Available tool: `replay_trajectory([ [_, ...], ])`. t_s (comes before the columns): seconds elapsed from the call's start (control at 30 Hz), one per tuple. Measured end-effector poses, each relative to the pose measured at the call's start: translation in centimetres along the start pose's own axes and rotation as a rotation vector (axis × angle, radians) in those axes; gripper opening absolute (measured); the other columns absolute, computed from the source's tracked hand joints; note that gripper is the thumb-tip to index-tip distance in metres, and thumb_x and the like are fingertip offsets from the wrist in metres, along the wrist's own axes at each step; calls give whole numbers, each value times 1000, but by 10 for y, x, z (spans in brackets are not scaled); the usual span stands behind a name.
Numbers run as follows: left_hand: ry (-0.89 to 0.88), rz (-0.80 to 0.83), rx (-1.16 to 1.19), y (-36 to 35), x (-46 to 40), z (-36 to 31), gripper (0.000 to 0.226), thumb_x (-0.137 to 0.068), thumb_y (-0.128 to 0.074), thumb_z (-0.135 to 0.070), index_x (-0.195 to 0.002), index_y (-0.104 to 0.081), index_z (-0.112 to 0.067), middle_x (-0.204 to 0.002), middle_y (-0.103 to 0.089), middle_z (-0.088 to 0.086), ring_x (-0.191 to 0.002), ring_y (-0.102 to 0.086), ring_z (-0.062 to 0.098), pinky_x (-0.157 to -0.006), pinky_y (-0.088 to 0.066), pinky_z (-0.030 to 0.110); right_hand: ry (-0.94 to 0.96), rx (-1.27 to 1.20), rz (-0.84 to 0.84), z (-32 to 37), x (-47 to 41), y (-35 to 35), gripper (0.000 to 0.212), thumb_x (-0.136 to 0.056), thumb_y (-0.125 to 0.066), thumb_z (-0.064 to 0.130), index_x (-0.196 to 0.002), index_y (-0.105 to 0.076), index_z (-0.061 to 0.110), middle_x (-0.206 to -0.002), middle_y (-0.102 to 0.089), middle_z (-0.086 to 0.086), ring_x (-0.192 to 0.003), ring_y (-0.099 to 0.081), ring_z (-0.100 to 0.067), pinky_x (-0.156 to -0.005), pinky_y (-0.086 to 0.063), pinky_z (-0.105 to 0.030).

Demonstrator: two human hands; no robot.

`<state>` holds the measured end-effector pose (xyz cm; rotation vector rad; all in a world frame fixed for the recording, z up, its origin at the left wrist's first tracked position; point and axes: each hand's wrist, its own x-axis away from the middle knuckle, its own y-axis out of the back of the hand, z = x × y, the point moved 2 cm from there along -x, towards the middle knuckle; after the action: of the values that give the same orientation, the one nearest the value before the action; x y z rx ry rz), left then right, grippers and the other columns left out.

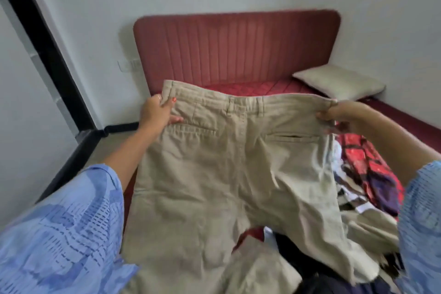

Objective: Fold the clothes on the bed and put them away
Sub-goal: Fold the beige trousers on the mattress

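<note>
Khaki trousers point(229, 169) held up, both hands; no readable label.

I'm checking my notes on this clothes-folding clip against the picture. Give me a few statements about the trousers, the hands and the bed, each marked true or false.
1. Both hands hold the beige trousers by the waistband. True: the left hand grips one end and the right hand the other.
2. The trousers are already folded in half. False: they are spread open, back pockets showing.
3. A pillow lies near the red headboard. True.
4. The pile of clothes lies by the left hand. False: it lies under the right arm.
5. The left hand wears a glove. False: it is bare, with a ring on one finger.
</note>
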<state>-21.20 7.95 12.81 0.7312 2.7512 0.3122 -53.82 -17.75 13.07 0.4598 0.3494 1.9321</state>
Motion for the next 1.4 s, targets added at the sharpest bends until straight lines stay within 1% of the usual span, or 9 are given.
replay_trajectory([
  [0.17, -314, -191, 96, 79, -29, -137, 17, -98, -55, -23, -86, -56, -11, -90, -67, 10, -51, -67, 7, -58, -58, 26, 410, -367, -35, 148, 38, 26, 30, -95, -51, -4, -123, -54, 5, -90, -52, -3, -83, -54, -16, -49, -56, -28],
  [0.43, -640, -364, 356, 200, -20, -312, 9, -98, -55, -23, -95, -59, -16, -106, -68, 4, -66, -72, 13, -64, -57, 21, 917, -487, -276, 336, 117, 90, 26, -87, -56, 1, -105, -65, 18, -90, -64, -3, -87, -68, -29, -75, -60, -41],
  [0.67, -761, -211, 523, 256, 24, -355, 16, -98, -55, -20, -112, -59, -14, -112, -67, 7, -80, -71, 15, -71, -55, 19, 1119, -542, -232, 377, 182, 114, 27, -85, -53, -7, -95, -63, 17, -94, -62, -4, -91, -66, -24, -70, -58, -25],
  [0.77, -847, -205, 612, 273, 45, -370, 11, -98, -54, -22, -107, -58, -18, -95, -68, 0, -69, -69, 8, -67, -55, 18, 1285, -641, -222, 378, 218, 117, 35, -82, -49, -14, -92, -64, 16, -89, -60, -4, -78, -64, -15, -68, -58, -22],
  [0.93, -840, -11, 697, 267, 71, -392, 8, -99, -52, -20, -92, -55, -19, -62, -59, -7, -49, -56, 2, -50, -47, 12, 1322, -781, 122, 393, 269, 106, 27, -89, -48, -12, -89, -62, 12, -85, -61, -2, -71, -64, -12, -69, -58, -21],
  [1.07, -736, 116, 555, 216, 87, -389, 8, -101, -48, -19, -97, -52, -12, -69, -52, 1, -53, -50, 9, -50, -45, 18, 1276, -622, 398, 397, 278, 62, 23, -94, -47, -3, -91, -63, 13, -72, -70, 2, -61, -64, -14, -62, -59, -22],
  [1.2, -658, 188, 291, 161, 113, -367, 50, -101, -35, -5, -52, -46, -4, -32, -46, -1, -29, -46, 3, -34, -38, 13, 1251, -504, 580, 391, 273, 12, 21, -93, -50, 0, -92, -66, 13, -76, -67, 0, -64, -63, -13, -57, -55, -22],
  [1.27, -652, 229, 196, 146, 158, -355, 52, -102, -28, -1, -52, -40, -7, -23, -38, -5, -20, -39, 0, -29, -33, 10, 1218, -497, 607, 387, 263, -7, 19, -93, -50, 0, -94, -66, 11, -83, -62, -5, -70, -60, -13, -58, -55, -23],
  [1.4, -576, 349, 273, 135, 100, -336, 39, -100, -45, -7, -66, -52, 9, -46, -56, 8, -46, -56, 8, -48, -45, 12, 1193, -407, 672, 370, 250, -26, 17, -91, -47, -4, -104, -58, -6, -96, -56, -16, -83, -56, -21, -70, -51, -25],
])
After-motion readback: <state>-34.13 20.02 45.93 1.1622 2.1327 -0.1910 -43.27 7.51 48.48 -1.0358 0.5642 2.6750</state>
